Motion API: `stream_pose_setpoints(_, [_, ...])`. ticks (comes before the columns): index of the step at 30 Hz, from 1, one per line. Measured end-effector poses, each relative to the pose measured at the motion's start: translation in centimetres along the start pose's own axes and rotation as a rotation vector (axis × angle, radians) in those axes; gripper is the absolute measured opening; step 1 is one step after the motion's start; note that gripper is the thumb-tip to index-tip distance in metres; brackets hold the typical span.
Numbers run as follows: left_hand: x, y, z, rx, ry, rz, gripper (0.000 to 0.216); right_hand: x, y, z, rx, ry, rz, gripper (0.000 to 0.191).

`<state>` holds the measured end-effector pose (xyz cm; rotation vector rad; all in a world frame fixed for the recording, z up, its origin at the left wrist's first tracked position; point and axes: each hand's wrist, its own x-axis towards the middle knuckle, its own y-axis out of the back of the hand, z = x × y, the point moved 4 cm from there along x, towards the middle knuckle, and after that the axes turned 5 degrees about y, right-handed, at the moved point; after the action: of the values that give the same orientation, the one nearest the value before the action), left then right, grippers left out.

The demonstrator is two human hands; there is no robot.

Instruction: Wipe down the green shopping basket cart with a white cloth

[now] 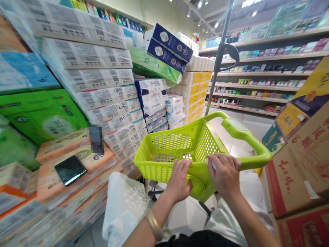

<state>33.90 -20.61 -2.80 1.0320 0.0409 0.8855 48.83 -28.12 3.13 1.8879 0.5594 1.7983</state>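
Observation:
A lime-green shopping cart (164, 168) with a perforated plastic basket stands right in front of me, and only the mesh floor shows inside the basket. My left hand (180, 180) hooks its fingers over the near rim, the thumb low against the outer wall. Farther right, my right hand (224, 171) is closed over the same rim near the handle end. Beneath its index finger a bit of white, tissue-like material (212, 164) shows, mostly hidden by the fingers. The cart's thick green handle (253, 145) curves away to the right of that hand.
Stacked tissue packs (115, 99) rise on the left. A black phone (70, 170) lies on an orange pack (51, 185); a blurred patch is beside it. A grey pole (218, 65) stands behind the cart. Cardboard boxes (298, 171) line the right; stocked shelves (262, 73) fill the back.

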Motion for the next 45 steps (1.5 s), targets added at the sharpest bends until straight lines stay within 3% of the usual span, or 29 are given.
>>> stream_pose_setpoints(8, [-0.2,0.1,-0.1,-0.013,0.029,0.008,0.071,0.2,2.6,6.3,-0.14,-0.149,0.155,0.018])
stream_pose_setpoints(16, [-0.3,0.2,-0.2,-0.018,0.035,0.018,0.072,0.0,-0.3,0.6,-0.013,-0.019,0.037,0.015])
stream_pose_setpoints(19, [-0.5,0.4,-0.4,-0.022,0.031,0.024,0.071,0.1,0.1,1.5,0.007,-0.013,0.05,0.015])
stream_pose_setpoints(25, [-0.8,0.4,-0.6,-0.005,0.026,0.058,0.068,0.8,2.6,7.0,-0.154,-0.139,0.213,0.018])
stream_pose_setpoints(28, [-0.9,0.4,-0.7,-0.006,0.041,0.064,0.068,0.8,2.2,5.8,-0.146,-0.135,0.193,0.018])
stream_pose_setpoints(33, [-1.1,0.8,-1.1,0.003,0.051,0.067,0.069,0.7,0.3,1.3,0.013,0.019,0.039,0.016])
stream_pose_setpoints(40, [-1.3,1.0,-1.3,0.01,0.047,0.07,0.069,1.5,1.6,4.8,-0.104,-0.104,0.155,0.018])
stream_pose_setpoints(45, [-1.4,0.9,-1.4,-0.01,0.048,0.097,0.067,1.2,0.9,2.4,-0.041,0.014,0.045,0.017])
